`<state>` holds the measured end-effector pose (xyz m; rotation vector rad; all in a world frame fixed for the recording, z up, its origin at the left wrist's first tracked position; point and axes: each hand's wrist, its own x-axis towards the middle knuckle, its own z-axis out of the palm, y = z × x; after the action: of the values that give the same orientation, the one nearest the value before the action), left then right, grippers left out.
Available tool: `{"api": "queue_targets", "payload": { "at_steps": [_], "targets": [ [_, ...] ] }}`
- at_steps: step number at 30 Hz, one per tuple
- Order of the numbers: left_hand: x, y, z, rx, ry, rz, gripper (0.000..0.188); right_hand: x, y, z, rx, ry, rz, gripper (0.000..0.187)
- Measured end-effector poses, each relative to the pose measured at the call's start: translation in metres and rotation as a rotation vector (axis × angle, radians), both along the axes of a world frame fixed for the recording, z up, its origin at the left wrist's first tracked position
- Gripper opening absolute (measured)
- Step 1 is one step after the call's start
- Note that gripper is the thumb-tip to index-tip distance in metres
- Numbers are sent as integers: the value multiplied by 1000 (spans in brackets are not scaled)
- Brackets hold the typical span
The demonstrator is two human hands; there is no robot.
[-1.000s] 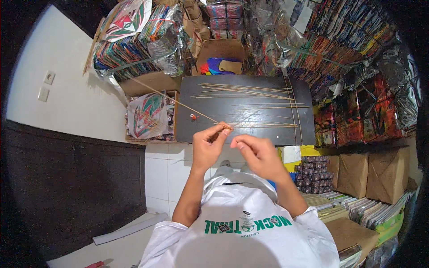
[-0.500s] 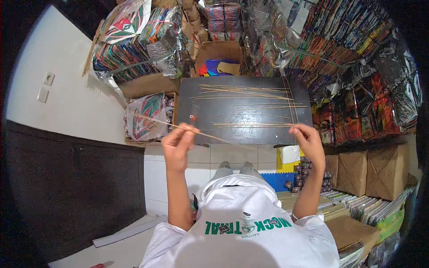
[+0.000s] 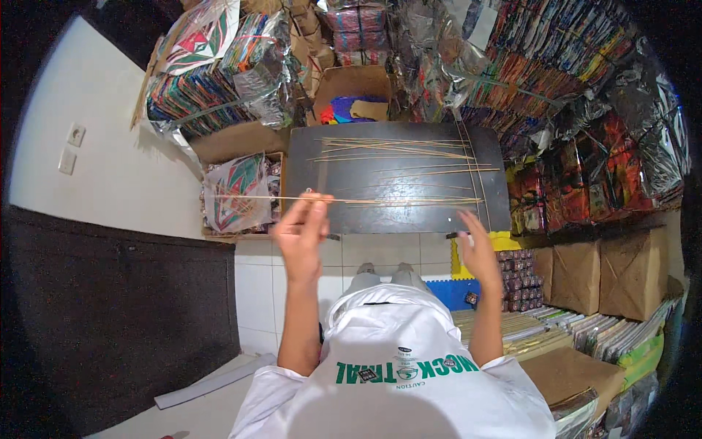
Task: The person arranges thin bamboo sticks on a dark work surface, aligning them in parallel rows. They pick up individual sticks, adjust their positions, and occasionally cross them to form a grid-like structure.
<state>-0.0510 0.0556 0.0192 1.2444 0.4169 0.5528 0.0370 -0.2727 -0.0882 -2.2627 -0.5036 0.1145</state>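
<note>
- Since the frame half a second ago, the thin stick (image 3: 259, 197) has been swung from a downward slant to nearly level, and the right hand (image 3: 479, 252) has been drawn a little leftward, its pinched fingers now spread.
- By the left hand (image 3: 300, 235) the thin stick is pinched between thumb and fingers; its left part is extended past the edge of the dark table (image 3: 402, 223), over the printed sheet (image 3: 238, 197).
- To the right of the grip, the thin stick is lined up with the lower sticks (image 3: 420, 201), so where its right end lies cannot be told.
- Nothing is grasped by the right hand; its fingertips are held above the table's near edge, close to the right ends of the lower sticks, and whether the tabletop is touched cannot be told.
- Farther back on the table, more loose sticks (image 3: 398, 149) are laid roughly side by side, some crossed.
- Beside the left fingers, a small spool (image 3: 308, 190) is mostly hidden.
- Beyond the table, plastic-wrapped bundles (image 3: 194, 94) are stacked.
</note>
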Motion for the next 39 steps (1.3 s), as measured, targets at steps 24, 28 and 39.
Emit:
{"api": "queue_targets", "payload": {
  "at_steps": [24, 28, 39],
  "targets": [
    [-15, -37, -28, 371, 137, -296, 13, -35, 114, 145, 426, 318, 341, 16],
    [-25, -25, -15, 561, 175, -419, 12, 0, 82, 159, 318, 216, 250, 16],
    [-44, 46, -26, -38, -156, -63, 12, 41, -40, 47, 262, 383, 78, 16]
  ]
}}
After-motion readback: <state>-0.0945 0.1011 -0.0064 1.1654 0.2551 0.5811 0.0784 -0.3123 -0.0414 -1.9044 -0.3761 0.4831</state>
